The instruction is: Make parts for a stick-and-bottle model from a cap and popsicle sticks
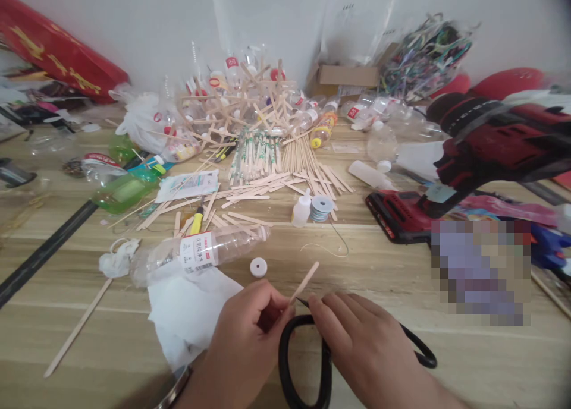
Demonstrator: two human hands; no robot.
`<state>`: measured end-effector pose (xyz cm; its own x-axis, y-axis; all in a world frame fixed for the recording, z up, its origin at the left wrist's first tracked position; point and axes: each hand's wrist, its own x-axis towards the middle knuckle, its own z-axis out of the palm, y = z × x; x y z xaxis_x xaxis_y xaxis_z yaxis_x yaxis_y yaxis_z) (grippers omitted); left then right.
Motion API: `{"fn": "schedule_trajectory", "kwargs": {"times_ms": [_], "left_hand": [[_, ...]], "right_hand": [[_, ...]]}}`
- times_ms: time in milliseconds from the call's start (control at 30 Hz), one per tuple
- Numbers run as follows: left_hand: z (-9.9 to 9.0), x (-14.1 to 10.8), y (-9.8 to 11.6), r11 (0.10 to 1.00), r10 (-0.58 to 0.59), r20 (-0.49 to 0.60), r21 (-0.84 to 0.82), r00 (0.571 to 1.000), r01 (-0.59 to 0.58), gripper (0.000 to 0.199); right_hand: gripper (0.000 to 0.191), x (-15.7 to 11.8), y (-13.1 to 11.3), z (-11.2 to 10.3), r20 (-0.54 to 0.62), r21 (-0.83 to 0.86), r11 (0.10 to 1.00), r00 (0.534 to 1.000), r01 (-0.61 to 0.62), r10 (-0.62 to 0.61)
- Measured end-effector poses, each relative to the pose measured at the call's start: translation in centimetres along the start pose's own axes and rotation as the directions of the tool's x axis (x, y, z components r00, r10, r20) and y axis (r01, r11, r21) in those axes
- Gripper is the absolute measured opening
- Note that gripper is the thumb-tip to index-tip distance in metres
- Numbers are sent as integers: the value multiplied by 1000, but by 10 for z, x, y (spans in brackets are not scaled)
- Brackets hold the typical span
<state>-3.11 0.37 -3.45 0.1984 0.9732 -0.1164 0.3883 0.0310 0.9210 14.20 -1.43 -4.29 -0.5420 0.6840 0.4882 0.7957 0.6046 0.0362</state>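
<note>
Between the fingertips of my left hand (254, 326) is a wooden craft stick (307, 279), its free end slanting up to the right. My right hand (366, 337) is closed around black-handled scissors (328, 367), gripping them near the blades, with the loop handles below and to the right. A dark pointed tip of the scissors touches or nearly touches the stick beside my left fingertips. Just beyond my hands lie a white bottle cap (259, 267) with a dark hole and a clear plastic bottle (223, 248) on its side. White paper (187, 314) lies left of my left hand.
A red and black cordless drill (482, 141) stands at the right. Farther back are a small glue bottle (301, 209), a wire spool (322, 207), many loose craft sticks (263, 186) and piled plastic bottles. A green bottle (127, 189) and a single stick (80, 326) lie left.
</note>
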Motion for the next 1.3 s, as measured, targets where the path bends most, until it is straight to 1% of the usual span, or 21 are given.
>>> {"fn": "schedule_trajectory", "kwargs": {"times_ms": [133, 333, 367, 433, 533, 600, 700, 800, 867, 900, 933, 967, 1000, 1067, 1100, 1133, 1167, 1200, 1233, 1267, 1300], "left_hand": [[0, 0, -2, 1000, 1, 10, -3, 1000, -1, 18], [0, -1, -2, 1000, 15, 13, 21, 1000, -16, 19], [0, -1, -2, 999, 33, 9, 38, 999, -33, 19], [0, -1, -3, 989, 113, -6, 98, 994, -111, 18], [0, -2, -7, 929, 301, -26, 232, 953, -287, 21], [0, -2, -9, 877, 394, -22, 309, 919, -368, 22], [2, -3, -10, 814, 481, -12, 377, 877, -441, 23], [3, -3, -10, 759, 550, -33, 436, 834, -483, 27], [4, -4, -11, 734, 573, -37, 467, 819, -493, 28], [4, -5, -13, 724, 580, -33, 478, 814, -497, 27], [4, -6, -14, 713, 587, -26, 491, 809, -501, 26], [4, -8, -16, 699, 592, -10, 504, 806, -507, 24], [4, -9, -18, 679, 602, 3, 524, 798, -514, 23], [4, -12, -21, 617, 638, 28, 579, 769, -533, 21], [4, -12, -22, 585, 659, 36, 604, 752, -542, 21], [4, -12, -22, 558, 676, 42, 623, 735, -549, 21], [4, -11, -22, 540, 690, 37, 639, 723, -548, 21], [3, -9, -22, 535, 697, 20, 651, 717, -539, 20], [2, -7, -21, 548, 697, -8, 651, 717, -525, 20], [1, -5, -19, 583, 681, -44, 636, 731, -505, 21], [-1, -2, -17, 643, 644, -85, 599, 760, -478, 23]], "right_hand": [[33, 1, 2, -2, 16, -16, 999, 999, 38, -38], [31, 2, 3, -3, 24, -33, 999, 999, 36, -35], [31, 2, 3, -2, 28, -31, 999, 999, 31, -30], [31, 1, 2, -1, 29, -16, 1000, 1000, 11, -11], [33, 0, -1, 0, 40, 56, 998, 998, -40, 37], [34, -1, -2, 1, 68, 138, 986, 994, -91, 82], [30, -5, -2, 3, 130, 254, 949, 979, -187, 158], [24, -11, -3, 6, 259, 379, 866, 935, -328, 241], [18, -12, -5, 7, 367, 469, 761, 883, -448, 293], [14, -11, -6, 6, 414, 518, 686, 851, -511, 322], [12, -10, -8, 5, 461, 571, 587, 816, -574, 349], [13, -7, -9, 4, 517, 625, 457, 774, -633, 365], [16, -4, -11, 2, 590, 663, 295, 723, -688, 361], [23, 1, -15, 0, 735, 655, -49, 621, -754, 274], [27, 3, -16, -1, 786, 616, -185, 581, -765, 213], [31, 3, -17, -2, 817, 576, -279, 552, -768, 168], [33, 3, -18, -2, 833, 551, -320, 534, -771, 148], [30, 1, -19, -2, 830, 556, -299, 533, -775, 163], [25, -2, -18, -3, 801, 596, -206, 558, -776, 217], [18, -5, -17, -4, 728, 655, -36, 618, -754, 297], [13, -7, -15, -5, 584, 708, 200, 721, -677, 373]]}}
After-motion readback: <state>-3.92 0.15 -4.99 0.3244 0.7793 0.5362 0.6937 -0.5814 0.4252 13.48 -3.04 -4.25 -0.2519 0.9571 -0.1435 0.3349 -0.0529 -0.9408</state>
